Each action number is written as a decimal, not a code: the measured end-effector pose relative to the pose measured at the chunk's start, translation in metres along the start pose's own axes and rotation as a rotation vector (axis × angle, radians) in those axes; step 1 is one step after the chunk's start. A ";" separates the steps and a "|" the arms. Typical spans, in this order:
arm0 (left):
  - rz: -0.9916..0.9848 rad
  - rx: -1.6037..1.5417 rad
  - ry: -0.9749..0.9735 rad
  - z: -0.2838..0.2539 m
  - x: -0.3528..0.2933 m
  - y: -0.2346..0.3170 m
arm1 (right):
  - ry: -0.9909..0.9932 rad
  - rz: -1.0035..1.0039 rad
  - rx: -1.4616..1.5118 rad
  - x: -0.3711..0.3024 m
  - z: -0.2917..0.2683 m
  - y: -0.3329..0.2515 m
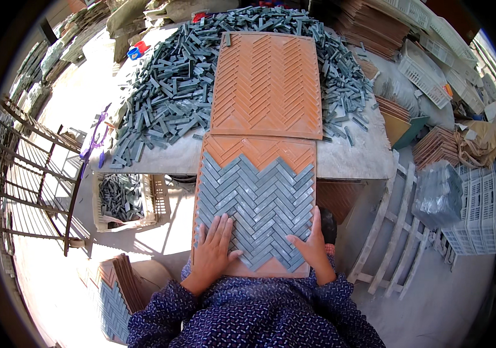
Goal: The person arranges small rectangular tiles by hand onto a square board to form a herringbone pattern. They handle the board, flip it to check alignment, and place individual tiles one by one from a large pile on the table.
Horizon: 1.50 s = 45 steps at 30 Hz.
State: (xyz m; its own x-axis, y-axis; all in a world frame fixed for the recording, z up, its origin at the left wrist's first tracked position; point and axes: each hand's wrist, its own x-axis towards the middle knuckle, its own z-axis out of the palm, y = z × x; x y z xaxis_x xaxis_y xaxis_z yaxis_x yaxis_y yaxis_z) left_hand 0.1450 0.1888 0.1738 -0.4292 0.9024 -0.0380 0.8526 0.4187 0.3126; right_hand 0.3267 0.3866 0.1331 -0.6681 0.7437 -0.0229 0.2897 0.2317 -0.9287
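Grey-green stone strips lie in a herringbone pattern in an orange grooved mould tray close in front of me. Bare grooves show along the tray's far end, and its near end has a plain strip. My left hand rests flat on the strips at the near left, fingers stretched and thumb apart. At the near right edge is my right hand, its thumb on the strips and its fingers straight along the tray's side. Another orange mould tray lies beyond, overlapping the first, with one loose strip at its far left corner.
Loose stone strips are heaped around the far tray on the pale table. Purple-handled scissors lie at the table's left edge. A crate of strips and stacked filled trays stand lower left; a wooden pallet and white crates are right.
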 end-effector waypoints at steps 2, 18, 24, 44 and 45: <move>-0.019 0.059 -0.006 -0.001 -0.001 0.004 | -0.003 0.016 0.054 0.001 -0.001 -0.004; -0.016 -0.029 0.044 0.000 -0.008 -0.010 | -0.010 0.000 0.085 -0.001 -0.002 -0.003; -0.104 -0.020 0.116 -0.011 0.031 -0.041 | 0.001 -0.009 0.169 0.001 -0.001 -0.004; 0.047 0.092 -0.011 -0.001 0.018 0.007 | 0.018 0.240 0.715 0.003 -0.006 -0.003; 0.074 0.062 -0.008 -0.002 0.027 0.009 | 0.019 0.294 0.856 0.004 -0.007 -0.003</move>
State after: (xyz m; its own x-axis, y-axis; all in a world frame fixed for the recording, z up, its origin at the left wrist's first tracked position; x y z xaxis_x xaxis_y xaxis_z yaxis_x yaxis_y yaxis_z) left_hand 0.1406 0.2172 0.1775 -0.3622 0.9318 -0.0247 0.8989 0.3562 0.2551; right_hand 0.3279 0.3932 0.1383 -0.6343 0.7111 -0.3032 -0.1669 -0.5089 -0.8445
